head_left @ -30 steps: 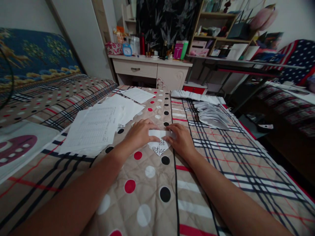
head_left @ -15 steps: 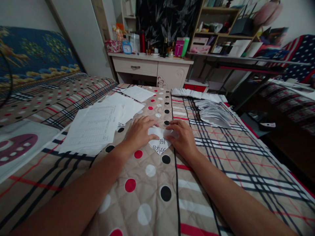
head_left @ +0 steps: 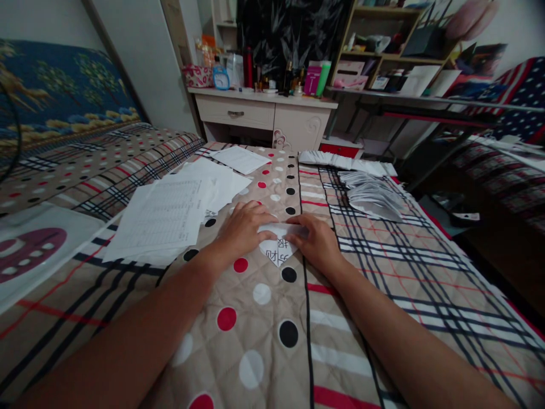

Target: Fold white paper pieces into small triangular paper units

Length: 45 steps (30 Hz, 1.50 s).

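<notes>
A small folded white paper (head_left: 279, 249) with black printed characters lies on the quilted bedspread (head_left: 264, 341), its point toward me. My left hand (head_left: 243, 228) rests flat on its left half, fingers stretched over the top fold. On its right half, my right hand (head_left: 317, 241) presses down with fingers laid along the upper edge. Both hands touch the paper and almost meet at its top.
Loose printed sheets (head_left: 164, 216) lie to the left and a single sheet (head_left: 240, 159) farther back. Several folded white papers (head_left: 370, 196) are piled at the right, near the bed's edge. A cluttered dresser (head_left: 259, 113) and shelves (head_left: 383, 51) stand behind.
Both hands stay pressed on the folded paper; the fingers have slid a little along its top fold. The view has shifted slightly.
</notes>
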Motion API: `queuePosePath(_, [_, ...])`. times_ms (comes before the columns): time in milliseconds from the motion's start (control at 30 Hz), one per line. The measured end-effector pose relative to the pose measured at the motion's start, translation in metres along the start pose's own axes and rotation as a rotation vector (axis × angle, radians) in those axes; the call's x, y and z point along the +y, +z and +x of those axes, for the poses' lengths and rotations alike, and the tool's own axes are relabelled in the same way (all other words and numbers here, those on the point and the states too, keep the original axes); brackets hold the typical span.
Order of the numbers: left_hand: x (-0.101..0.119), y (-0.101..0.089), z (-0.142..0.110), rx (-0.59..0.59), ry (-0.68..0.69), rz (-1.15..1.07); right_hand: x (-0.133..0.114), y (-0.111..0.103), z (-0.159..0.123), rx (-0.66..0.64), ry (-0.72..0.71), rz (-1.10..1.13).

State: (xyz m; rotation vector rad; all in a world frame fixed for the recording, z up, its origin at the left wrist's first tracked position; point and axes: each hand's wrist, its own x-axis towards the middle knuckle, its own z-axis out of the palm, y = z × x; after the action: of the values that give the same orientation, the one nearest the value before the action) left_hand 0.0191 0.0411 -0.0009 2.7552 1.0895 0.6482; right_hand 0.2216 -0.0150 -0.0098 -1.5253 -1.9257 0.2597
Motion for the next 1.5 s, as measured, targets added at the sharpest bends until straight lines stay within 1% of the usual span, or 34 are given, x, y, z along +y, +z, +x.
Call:
queuePosePath(133, [-0.012, 0.012, 0.002, -0.015, -0.116, -0.159, 0.004, 0.003, 0.003, -0.033, 0.109, 0.097])
queuePosePath(233, [-0.017, 0.019, 0.003, -0.025, -0.215, -0.308, 0.007, 0.004, 0.004, -0.040, 0.140, 0.148])
queuePosePath(300, [-0.018, 0.019, 0.004, -0.029, -0.217, -0.369, 0.008, 0.006, 0.004, -0.026, 0.120, 0.183])
queuePosePath(400, [-0.016, 0.015, 0.004, -0.021, -0.135, -0.397, 0.009, 0.006, 0.003, 0.007, 0.032, 0.230])
queuePosePath(467, [-0.014, 0.010, 0.003, -0.020, -0.075, -0.363, 0.007, 0.004, 0.003, 0.020, -0.045, 0.219])
queuePosePath(600, [-0.011, 0.003, -0.001, -0.030, 0.014, -0.205, 0.003, -0.001, 0.002, 0.001, -0.166, 0.093])
queuePosePath(800, [-0.009, -0.001, -0.008, -0.044, 0.116, -0.021, 0.002, -0.003, -0.002, -0.030, -0.240, -0.104])
queuePosePath(1000, [-0.007, -0.003, -0.013, -0.049, 0.195, 0.085, 0.002, -0.004, -0.004, -0.046, -0.307, -0.201])
queuePosePath(1100, [-0.004, -0.007, -0.014, -0.076, 0.236, 0.135, 0.000, -0.006, -0.005, -0.059, -0.341, -0.241])
queuePosePath(1200, [0.006, -0.015, -0.015, -0.130, 0.242, 0.206, -0.003, -0.008, -0.006, -0.072, -0.363, -0.291])
queuePosePath(1300, [0.023, -0.025, -0.016, -0.169, 0.243, 0.291, -0.006, -0.009, -0.007, -0.092, -0.355, -0.340])
queuePosePath(1400, [0.041, -0.029, -0.018, -0.168, 0.261, 0.337, -0.008, -0.010, -0.007, -0.102, -0.353, -0.355])
queuePosePath(1500, [0.051, -0.028, -0.020, -0.169, 0.257, 0.325, -0.008, -0.010, -0.007, -0.095, -0.356, -0.334])
